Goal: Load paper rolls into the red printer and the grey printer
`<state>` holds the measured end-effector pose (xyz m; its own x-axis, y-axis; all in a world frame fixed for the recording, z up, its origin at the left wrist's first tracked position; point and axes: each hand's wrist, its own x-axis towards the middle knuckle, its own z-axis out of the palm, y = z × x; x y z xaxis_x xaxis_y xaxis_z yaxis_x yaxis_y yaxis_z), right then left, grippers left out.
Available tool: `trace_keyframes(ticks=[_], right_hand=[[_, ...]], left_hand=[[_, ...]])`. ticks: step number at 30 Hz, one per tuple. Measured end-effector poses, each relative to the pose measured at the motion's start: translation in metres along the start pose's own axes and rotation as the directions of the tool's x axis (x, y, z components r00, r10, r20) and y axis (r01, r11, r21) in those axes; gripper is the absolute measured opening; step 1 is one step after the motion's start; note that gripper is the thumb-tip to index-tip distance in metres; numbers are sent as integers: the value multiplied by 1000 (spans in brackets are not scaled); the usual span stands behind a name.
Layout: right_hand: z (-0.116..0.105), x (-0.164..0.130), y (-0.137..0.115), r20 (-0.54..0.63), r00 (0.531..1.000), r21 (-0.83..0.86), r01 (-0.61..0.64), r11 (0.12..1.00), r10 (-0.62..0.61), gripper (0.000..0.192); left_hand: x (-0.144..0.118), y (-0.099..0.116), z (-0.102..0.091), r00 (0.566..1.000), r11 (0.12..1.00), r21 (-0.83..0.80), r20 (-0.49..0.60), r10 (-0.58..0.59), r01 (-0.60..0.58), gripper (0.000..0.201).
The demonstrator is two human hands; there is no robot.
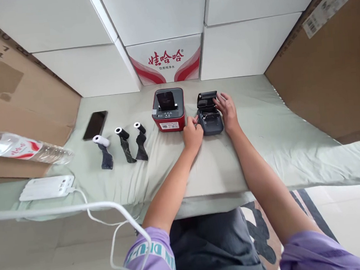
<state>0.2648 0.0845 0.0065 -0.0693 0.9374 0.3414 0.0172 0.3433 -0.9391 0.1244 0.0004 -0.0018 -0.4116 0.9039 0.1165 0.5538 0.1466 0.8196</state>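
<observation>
A small dark portable printer (211,126) sits on the cloth-covered surface with its lid (207,95) raised and its inner compartment exposed. My left hand (193,133) is curled at the printer's left side, with fingers against the casing. At the other side, my right hand (228,110) has its fingertips on the right edge of the raised lid. Just left of the printer stands a red and black box-shaped device (171,121) with a dark upright panel on top. Whether paper lies inside the printer is too small to tell.
Several paper rolls with dark tails, including a white-sided roll (101,141), lie left of the device, near a black phone (95,125). A white power bank (47,187) trails a cable (110,204) over the front edge. A water bottle (23,148) and cardboard boxes (328,67) flank the surface.
</observation>
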Motion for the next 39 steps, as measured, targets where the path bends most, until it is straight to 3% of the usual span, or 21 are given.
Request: trace_keyframes(ticks=[3,9,13,17,21,23,26,30,32,34,36,39], right_hand=[[2,-1,-1,39,999,-45,18,999,-17,70],[-4,4,5,-55,998,-376,-16,926,-5,35],[-16,6,12,91,995,-584,22,811,39,16],[-25,14,15,124,990,-653,30,756,68,19],[-17,52,12,189,931,-679,-105,726,311,17],[-5,72,6,194,885,-750,-145,645,424,29],[4,86,-9,208,857,-836,-94,540,471,39],[-18,79,-40,389,863,-701,51,711,322,35],[-33,72,-63,367,899,-627,51,777,237,34],[-34,63,-91,381,915,-485,76,871,132,42],[-14,52,-123,456,890,-256,143,956,-11,46],[56,37,-165,558,810,-77,267,961,-181,39]], left_hand=[[0,1,-1,1000,1000,7,7,-13,13,25],[0,2,-2,1000,1000,-7,16,-27,27,23],[0,2,-1,1000,1000,2,12,-24,24,22],[1,2,0,1000,1000,-15,3,3,-3,20],[4,3,-2,1000,1000,-27,2,1,-1,18],[6,5,-4,1000,1000,-1,9,-20,20,18],[7,9,-8,998,997,68,32,-50,47,18],[6,13,-11,996,991,116,64,-69,61,20],[6,13,-12,995,992,118,74,-63,54,20],[7,14,-11,994,991,118,83,-74,64,21],[8,14,-10,991,988,125,92,-102,90,23],[9,14,-10,987,988,116,108,-116,103,24]])
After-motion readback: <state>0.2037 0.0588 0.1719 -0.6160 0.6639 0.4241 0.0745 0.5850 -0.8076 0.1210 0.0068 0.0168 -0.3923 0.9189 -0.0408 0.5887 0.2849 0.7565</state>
